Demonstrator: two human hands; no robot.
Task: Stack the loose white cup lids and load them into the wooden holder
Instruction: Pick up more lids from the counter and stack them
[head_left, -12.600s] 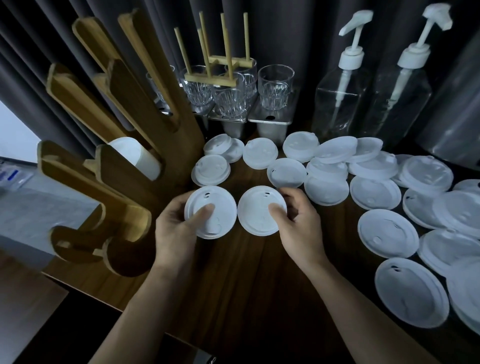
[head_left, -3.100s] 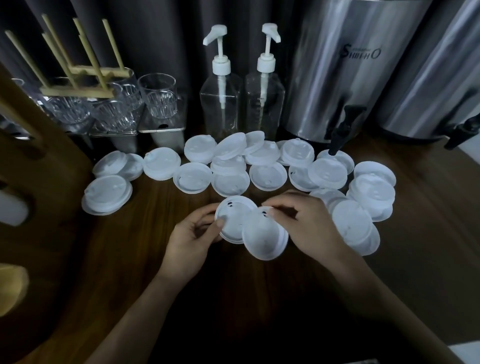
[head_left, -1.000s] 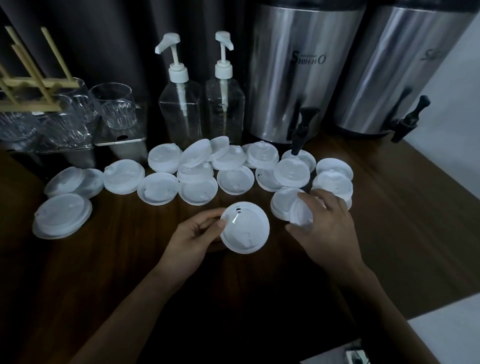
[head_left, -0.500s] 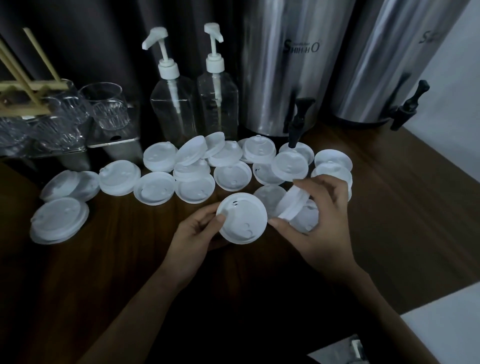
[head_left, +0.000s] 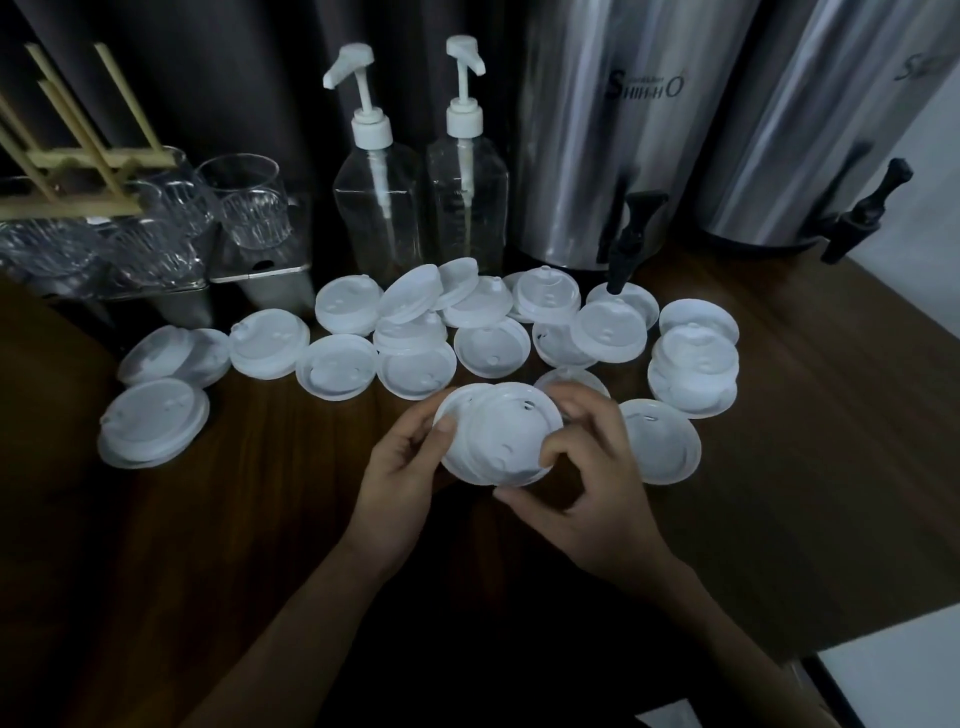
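Observation:
A small stack of white cup lids (head_left: 498, 436) sits tilted above the wooden counter, held between both hands. My left hand (head_left: 402, 467) grips its left rim with the thumb on top. My right hand (head_left: 587, 478) grips the right side, fingers curled over the topmost lid. Several loose white lids (head_left: 415, 338) lie scattered across the counter behind, some overlapping. One lid (head_left: 665, 441) lies flat just right of my right hand, and a short pile (head_left: 153, 426) lies at the far left. The wooden holder is out of view.
Two clear pump bottles (head_left: 379, 208) stand behind the lids. Two steel dispensers (head_left: 613, 135) with black taps stand at the back right. Glasses (head_left: 249, 202) and a bamboo rack (head_left: 67, 156) occupy the back left. The counter edge (head_left: 831, 639) runs along the lower right.
My right hand has brought the lid it picked up onto the stack in my left hand. Both hands now hold the stack together.

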